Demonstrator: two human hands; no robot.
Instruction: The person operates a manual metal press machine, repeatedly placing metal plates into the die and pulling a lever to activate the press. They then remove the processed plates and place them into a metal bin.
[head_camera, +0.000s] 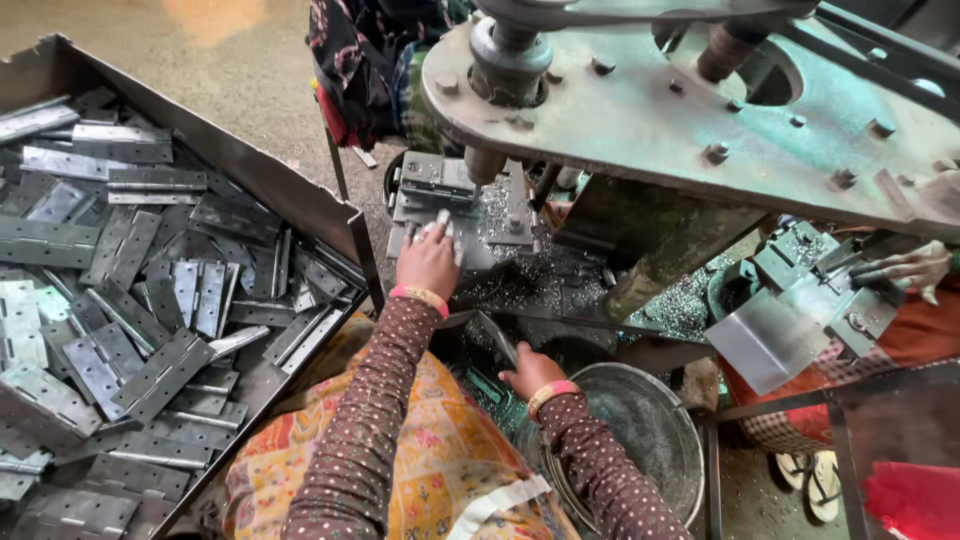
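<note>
Left hand (428, 262) pinches a hinge (443, 222) flat on the press bed (500, 215), punch (484, 165) crowding at one o'clock; right hand (530, 372), grip unclear, reaches under the bench edge beside the steel bowl (640, 430).

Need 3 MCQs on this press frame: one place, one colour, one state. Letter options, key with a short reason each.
1. Where does the left hand rest?
A. on the press bed
B. in the hinge tray
C. on the person's lap

2. What colour are the bangles on both wrists?
A. green
B. pink
C. black

3. How do the metal hinges lie in the tray?
A. stacked in neat rows
B. hung on hooks
C. piled loosely at all angles

Key:
1 A, the fingers lie on the die plate under the ram.
2 B, a pink band shows at each wrist, the right hand near the round metal pan.
3 C, the hinges overlap and point every way.
</note>
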